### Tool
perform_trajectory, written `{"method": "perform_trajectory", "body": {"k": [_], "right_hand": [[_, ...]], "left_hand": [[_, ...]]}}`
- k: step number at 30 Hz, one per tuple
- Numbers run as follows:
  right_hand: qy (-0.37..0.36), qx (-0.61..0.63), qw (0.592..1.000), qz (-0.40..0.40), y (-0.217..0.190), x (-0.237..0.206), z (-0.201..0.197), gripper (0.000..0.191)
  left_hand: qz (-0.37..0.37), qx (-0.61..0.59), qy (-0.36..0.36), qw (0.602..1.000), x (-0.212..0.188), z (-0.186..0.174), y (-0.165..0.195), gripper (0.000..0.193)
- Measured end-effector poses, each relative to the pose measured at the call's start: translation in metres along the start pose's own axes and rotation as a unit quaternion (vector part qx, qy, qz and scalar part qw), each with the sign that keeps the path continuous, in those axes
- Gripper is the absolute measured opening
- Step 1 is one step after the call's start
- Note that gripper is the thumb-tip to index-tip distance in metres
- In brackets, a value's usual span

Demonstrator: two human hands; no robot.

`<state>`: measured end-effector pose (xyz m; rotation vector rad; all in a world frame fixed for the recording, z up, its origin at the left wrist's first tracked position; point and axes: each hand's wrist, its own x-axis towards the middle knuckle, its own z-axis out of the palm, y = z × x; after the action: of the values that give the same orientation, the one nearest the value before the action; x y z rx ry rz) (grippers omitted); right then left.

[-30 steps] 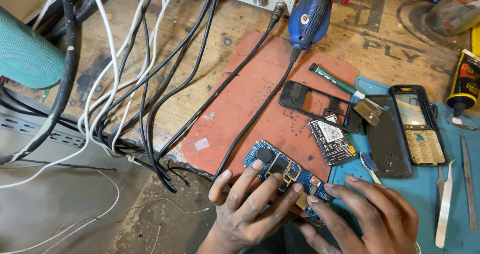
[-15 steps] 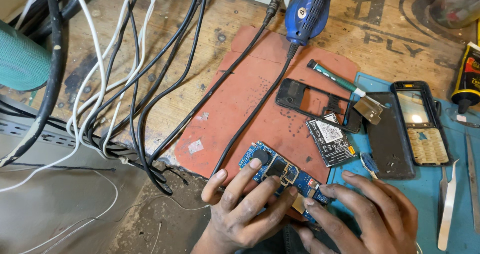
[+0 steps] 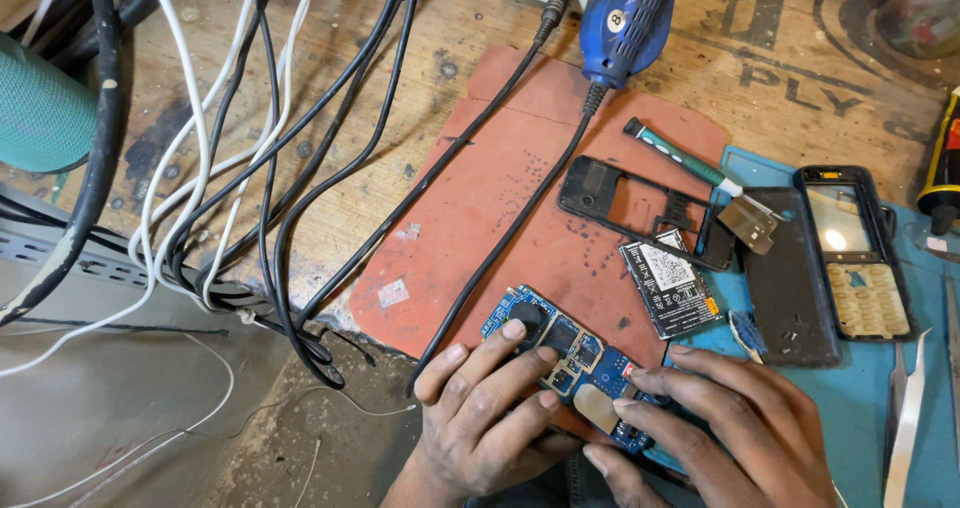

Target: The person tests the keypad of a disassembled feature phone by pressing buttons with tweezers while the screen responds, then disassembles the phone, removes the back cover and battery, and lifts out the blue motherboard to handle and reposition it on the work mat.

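A blue phone circuit board [image 3: 560, 353] lies on the red-brown mat [image 3: 520, 198] near the bench's front edge. My left hand [image 3: 485, 423] rests on its left half, fingertips pressing the board. My right hand [image 3: 725, 433] covers the board's right end, fingertips touching it. Beyond the board lie a phone battery [image 3: 668, 283] and a black phone frame [image 3: 625, 203]. A phone front with keypad [image 3: 852, 253] and a dark back cover [image 3: 790, 278] sit on the blue mat [image 3: 870, 388] to the right.
A blue rotary tool [image 3: 625, 18] with a black cord lies at the top. A green-handled screwdriver [image 3: 680, 156] lies above the frame. Tweezers [image 3: 905, 418] sit at the right edge. A bundle of black and white cables [image 3: 230, 168] crosses the wooden bench on the left.
Both hands have stayed on the circuit board, with the fingers shifting slightly over it. The view has moved a little closer.
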<state>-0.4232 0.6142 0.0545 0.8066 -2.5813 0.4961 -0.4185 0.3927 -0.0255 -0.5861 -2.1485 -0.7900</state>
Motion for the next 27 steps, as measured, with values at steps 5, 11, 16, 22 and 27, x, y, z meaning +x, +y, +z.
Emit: {"method": "perform_trajectory", "body": {"k": [5, 11, 16, 22, 27], "right_hand": [[0.003, 0.023, 0.999, 0.026, -0.005, 0.004, 0.000, 0.027], [-0.003, 0.047, 0.999, 0.017, -0.003, 0.003, 0.001, 0.030], [-0.019, 0.061, 0.997, 0.038, -0.001, -0.004, 0.003, 0.035], [-0.005, 0.046, 0.999, 0.018, -0.002, -0.011, 0.007, 0.036], [0.001, -0.011, 0.997, -0.077, 0.005, -0.017, 0.006, 0.038]], "left_hand": [[0.026, 0.040, 0.007, 0.999, -0.003, 0.001, -0.001, 0.028], [0.005, 0.023, 0.004, 1.000, 0.002, -0.002, 0.002, 0.029], [0.012, 0.042, 0.000, 0.999, 0.004, -0.003, 0.002, 0.028], [0.019, 0.059, 0.010, 0.998, 0.005, -0.001, 0.002, 0.025], [0.058, 0.087, -0.002, 0.994, 0.004, -0.004, -0.005, 0.028]]}}
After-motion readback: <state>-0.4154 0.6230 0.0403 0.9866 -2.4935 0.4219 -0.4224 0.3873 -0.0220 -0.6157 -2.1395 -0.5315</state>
